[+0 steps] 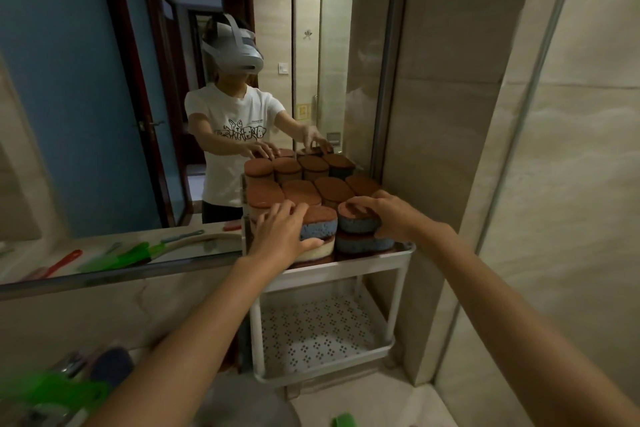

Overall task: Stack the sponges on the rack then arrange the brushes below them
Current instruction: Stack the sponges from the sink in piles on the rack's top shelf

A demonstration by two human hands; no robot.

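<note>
Sponges (pixel 301 192) are sitting brown side up in tight rows on the top shelf of the rack (pixel 401 274), two layers deep at the rack's front edge, and we are working on that front row. Our left hand (pixel 280 232) is grasping the front-left sponge (pixel 320 224), fingers spread over its top and thumb tucked under its near edge. Our right hand (pixel 391 215) is curling around the front-right sponge (pixel 356 222), clamping it from above. We are holding both from the top, we judge, so that each can be squared over the sponge beneath it and the stacks are not leaning. Brushes (pixel 117 258) are lying on the ledge (pixel 104 276) left of the rack, and they are meant for the rack's perforated lower shelf (pixel 318 333).
</note>
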